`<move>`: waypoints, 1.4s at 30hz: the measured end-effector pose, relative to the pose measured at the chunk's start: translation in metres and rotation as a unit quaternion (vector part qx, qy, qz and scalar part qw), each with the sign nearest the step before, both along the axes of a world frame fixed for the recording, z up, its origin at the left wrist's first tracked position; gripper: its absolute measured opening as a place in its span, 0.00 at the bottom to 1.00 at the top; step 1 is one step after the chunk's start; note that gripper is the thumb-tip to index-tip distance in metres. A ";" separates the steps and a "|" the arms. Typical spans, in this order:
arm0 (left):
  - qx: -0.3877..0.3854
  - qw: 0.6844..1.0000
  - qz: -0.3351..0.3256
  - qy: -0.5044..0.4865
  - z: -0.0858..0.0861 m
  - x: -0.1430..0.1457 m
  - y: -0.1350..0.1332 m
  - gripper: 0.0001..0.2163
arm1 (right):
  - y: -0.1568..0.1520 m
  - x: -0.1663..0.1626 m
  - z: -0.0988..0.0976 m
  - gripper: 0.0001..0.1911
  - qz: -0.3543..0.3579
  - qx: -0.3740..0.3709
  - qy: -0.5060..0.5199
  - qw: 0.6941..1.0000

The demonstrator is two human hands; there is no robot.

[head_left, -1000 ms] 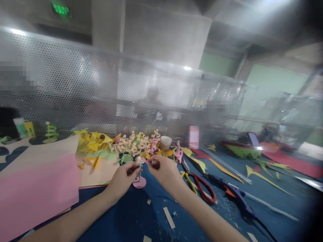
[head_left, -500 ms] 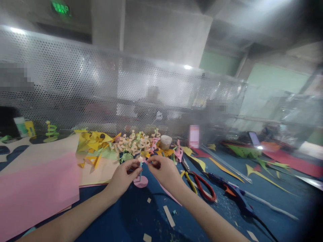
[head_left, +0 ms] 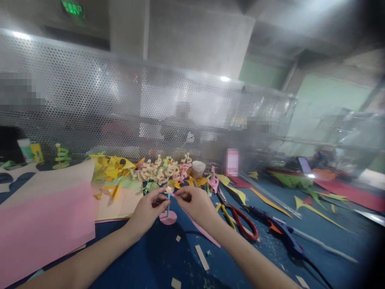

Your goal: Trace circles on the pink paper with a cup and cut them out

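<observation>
L hand (head_left: 148,209) pinches thin pale-blue stick (head_left: 168,205), upright on round pink paper disc (head_left: 168,218); R hand (head_left: 194,202) pinches slim pink paper strip (head_left: 205,233) alongside! Sm. whitish round cup (head_left: 198,170) behind, contents unclear.

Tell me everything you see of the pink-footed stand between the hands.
The stand is upright: a flat pink disc, seemingly paper, with a thin blue stem. A pale bit at its top is too blurred to name. The left hand pinches the stem; the right hand holds a pink strip close by, contact unclear. The disc seems to rest on the blue table.
</observation>
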State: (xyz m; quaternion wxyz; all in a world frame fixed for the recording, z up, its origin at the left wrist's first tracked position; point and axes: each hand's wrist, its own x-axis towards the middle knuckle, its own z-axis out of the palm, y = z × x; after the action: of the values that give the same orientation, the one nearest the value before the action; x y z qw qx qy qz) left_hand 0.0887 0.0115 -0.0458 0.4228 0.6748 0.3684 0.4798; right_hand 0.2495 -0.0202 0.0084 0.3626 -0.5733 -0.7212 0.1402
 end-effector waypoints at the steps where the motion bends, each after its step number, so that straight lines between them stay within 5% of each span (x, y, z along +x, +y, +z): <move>1: 0.000 1.000 0.000 0.001 0.000 0.000 0.000 0.20 | 0.000 0.000 0.000 0.08 0.002 0.001 0.001 1.000; 31: 0.000 0.999 -0.042 0.016 0.010 0.000 -0.011 0.13 | 0.009 -0.004 -0.019 0.01 0.052 0.063 0.100 0.992; 42: 0.019 0.998 -0.030 0.054 0.011 0.000 -0.009 0.07 | 0.011 -0.006 -0.026 0.08 0.052 0.052 0.150 0.986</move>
State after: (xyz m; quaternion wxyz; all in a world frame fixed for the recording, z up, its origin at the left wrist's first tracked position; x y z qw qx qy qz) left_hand 0.0888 0.0026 -0.0346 0.4033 0.7187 0.3608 0.4365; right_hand 0.2435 -0.0096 -0.0177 0.4885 -0.4875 -0.6939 0.2054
